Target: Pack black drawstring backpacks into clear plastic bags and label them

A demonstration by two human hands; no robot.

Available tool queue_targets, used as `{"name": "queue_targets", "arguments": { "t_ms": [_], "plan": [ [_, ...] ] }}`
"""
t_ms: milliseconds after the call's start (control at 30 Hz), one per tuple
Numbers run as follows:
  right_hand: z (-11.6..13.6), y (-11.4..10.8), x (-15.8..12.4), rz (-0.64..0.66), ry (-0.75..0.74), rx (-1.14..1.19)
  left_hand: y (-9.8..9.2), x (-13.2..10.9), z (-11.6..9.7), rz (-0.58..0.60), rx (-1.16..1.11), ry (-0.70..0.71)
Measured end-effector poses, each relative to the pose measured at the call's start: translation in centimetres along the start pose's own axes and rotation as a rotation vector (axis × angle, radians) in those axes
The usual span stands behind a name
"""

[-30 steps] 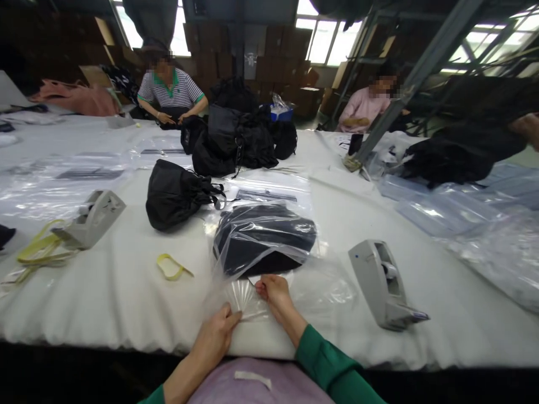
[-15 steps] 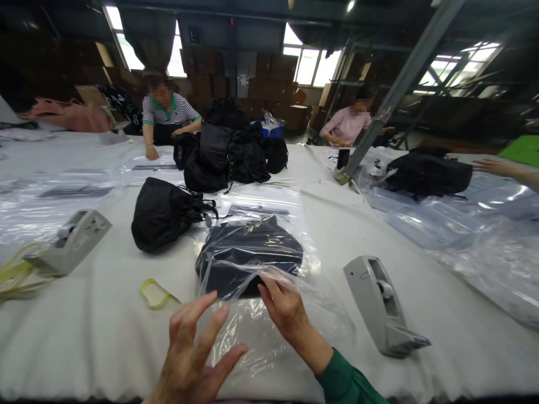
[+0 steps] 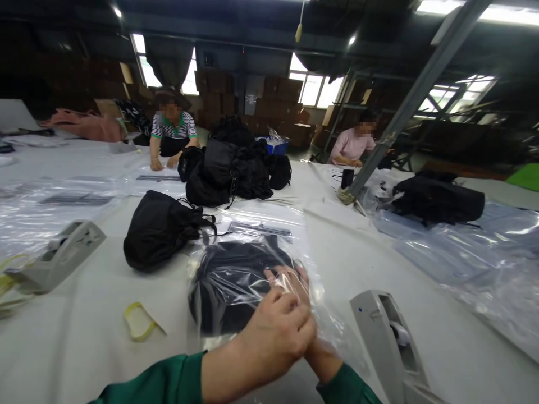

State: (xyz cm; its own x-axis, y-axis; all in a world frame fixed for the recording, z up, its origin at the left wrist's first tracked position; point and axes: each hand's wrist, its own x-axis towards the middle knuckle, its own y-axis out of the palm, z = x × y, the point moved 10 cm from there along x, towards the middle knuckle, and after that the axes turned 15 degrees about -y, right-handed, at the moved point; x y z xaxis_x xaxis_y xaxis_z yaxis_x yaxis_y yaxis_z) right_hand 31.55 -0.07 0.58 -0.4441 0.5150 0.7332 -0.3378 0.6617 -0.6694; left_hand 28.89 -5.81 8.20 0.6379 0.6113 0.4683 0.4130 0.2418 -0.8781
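Observation:
A black fabric bag [image 3: 227, 308] lies flat inside a clear plastic bag [image 3: 196, 336] in front of me. My right hand [image 3: 292, 283] reaches in under the plastic film, its fingers spread on the right part of the black bag. Crossing over my right wrist, my left hand [image 3: 280, 331] has its fingers curled closed on the film of the plastic bag. Its fingertips are partly hidden. Just beyond to the left lies another black drawstring bag [image 3: 154, 230].
Grey tape dispensers stand at right [image 3: 389, 336] and left [image 3: 61, 255]. A yellow strip loop [image 3: 141, 322] lies nearby. Beyond is a heap of black bags [image 3: 227, 168]. Clear plastic bags [image 3: 446, 252] cover the right side, near a slanted metal post [image 3: 404, 106]. Two people work across the table.
My left hand has moved right, from open beside the plastic bag to closed on its film. My right hand has gone from the film's edge to under it. The view has tilted up slightly.

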Motion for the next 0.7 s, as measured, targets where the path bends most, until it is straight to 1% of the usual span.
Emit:
{"name": "queue_targets", "arguments": {
  "t_ms": [67, 133, 200, 267, 333, 400, 433, 500, 567, 633, 667, 700],
  "plan": [
    [-0.2, -0.3, 0.5, -0.001, -0.016, 0.031, -0.2, -0.9, -1.2, -0.002, -0.057, 0.048],
    [0.1, -0.7, 1.3, 0.034, -0.037, 0.063, -0.5, -2.3, -1.8, -0.014, -0.088, 0.061],
    [0.8, -1.6, 1.8, 0.08, -0.062, 0.058, -1.1, -4.3, -1.8, -0.065, -0.117, 0.045],
    [1.9, -3.5, 1.2, 0.091, -0.101, 0.026, -2.2, -6.7, -1.2, -0.142, -0.159, 0.005],
    [3.1, -6.2, -0.9, 0.075, -0.141, 0.014, -3.3, -9.4, -0.2, -0.198, -0.187, -0.034],
    [3.9, -9.2, -4.6, 0.076, -0.131, 0.026, -4.0, -11.9, 1.3, -0.23, -0.13, -0.106],
    [4.2, -10.6, -6.8, 0.09, -0.107, 0.035, -4.2, -13.0, 2.5, -0.242, -0.057, -0.173],
    [4.9, -13.4, -11.0, 0.117, -0.068, 0.06, -4.1, -15.0, 5.3, -0.232, 0.115, -0.348],
    [5.0, -16.0, -14.0, 0.088, -0.004, 0.058, -3.3, -16.8, 7.6, -0.193, 0.212, -0.461],
    [3.9, -18.2, -15.1, 0.0, 0.109, -0.041, -2.6, -18.2, 8.6, -0.179, 0.182, -0.494],
    [2.9, -19.0, -15.1, -0.042, 0.18, -0.119, -2.5, -18.7, 8.9, -0.195, 0.146, -0.501],
    [2.0, -19.3, -14.9, -0.06, 0.234, -0.196, -2.6, -19.1, 9.0, -0.228, 0.114, -0.509]
  ]
}}
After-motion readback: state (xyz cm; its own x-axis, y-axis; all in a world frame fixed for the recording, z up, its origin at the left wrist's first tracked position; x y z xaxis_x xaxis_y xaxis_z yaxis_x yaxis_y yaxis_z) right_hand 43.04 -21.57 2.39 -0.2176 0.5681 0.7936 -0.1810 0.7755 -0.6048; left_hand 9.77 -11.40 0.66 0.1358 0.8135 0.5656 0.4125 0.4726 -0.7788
